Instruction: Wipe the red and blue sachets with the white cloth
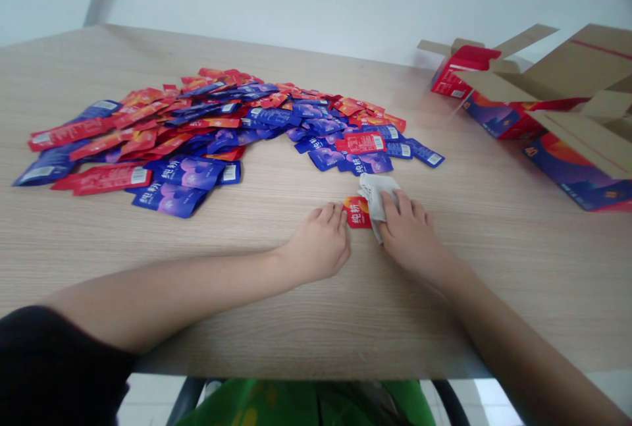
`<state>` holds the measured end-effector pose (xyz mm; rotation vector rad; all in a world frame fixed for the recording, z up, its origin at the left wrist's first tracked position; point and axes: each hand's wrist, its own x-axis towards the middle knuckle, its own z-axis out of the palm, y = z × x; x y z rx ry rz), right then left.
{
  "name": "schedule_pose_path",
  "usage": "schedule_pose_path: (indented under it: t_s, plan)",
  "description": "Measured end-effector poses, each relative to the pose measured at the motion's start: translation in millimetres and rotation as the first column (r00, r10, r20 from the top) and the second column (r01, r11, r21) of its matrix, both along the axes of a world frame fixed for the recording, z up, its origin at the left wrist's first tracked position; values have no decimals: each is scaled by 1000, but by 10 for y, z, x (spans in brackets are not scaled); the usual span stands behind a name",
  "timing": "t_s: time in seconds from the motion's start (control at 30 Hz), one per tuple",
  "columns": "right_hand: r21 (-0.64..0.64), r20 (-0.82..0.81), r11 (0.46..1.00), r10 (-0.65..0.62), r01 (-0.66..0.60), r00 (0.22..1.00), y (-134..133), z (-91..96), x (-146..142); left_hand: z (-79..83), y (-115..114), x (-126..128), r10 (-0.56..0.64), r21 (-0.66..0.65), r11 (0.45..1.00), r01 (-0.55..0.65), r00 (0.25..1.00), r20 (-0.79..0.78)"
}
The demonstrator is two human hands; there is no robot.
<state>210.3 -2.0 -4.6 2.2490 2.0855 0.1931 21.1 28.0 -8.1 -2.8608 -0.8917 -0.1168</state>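
Head view: right grip [409,230] closed on crumpled white cloth [374,190]; left grip [320,241], curled, holds flat red sachet [356,213].

I see a wood-grain counter [247,311], heaped red and blue packets [269,116], one red packet [356,213] against a cloth [377,187], open boxes [498,116] at right

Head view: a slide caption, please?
Left hand at one end of a red packet, right hand holding a white cloth over the other.

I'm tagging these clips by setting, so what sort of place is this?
Probably an indoor workroom or packing area: a wood-look table bears a heap of red and blue sachets, with open cardboard boxes at the right.
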Motion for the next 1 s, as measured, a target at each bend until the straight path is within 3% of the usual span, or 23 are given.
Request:
schedule_pose_path:
  t_s: [0.27,0.43,0.53,0.7,0.77,1.0]
  plan:
    - [80,0,979,188,-187,982,-100,-66,-312,26,6,-15,-24,0,1000,24,1000,18]
    - [15,-31,999,42,-42,999,16,-31,-10,11,1,-6,-2,18,1000,2,1000,4]
    - [18,-31,1000,-14,15,999,41,-32,-9,7,-3,-2,2,12,1000,-2,1000,-1]
    - [91,1,980,176,-175,984,-69,-69,-327,29,1,-8,-20,-11,1000,20,999,30]
    - [82,-6,974,211,-209,978,-88,-57,-331,30,4,-11,-25,-17,1000,26,999,32]
    - [13,-27,1000,7,-7,1000,13,8,11,5,-5,3,-9,28,1000,9,1000,-1]
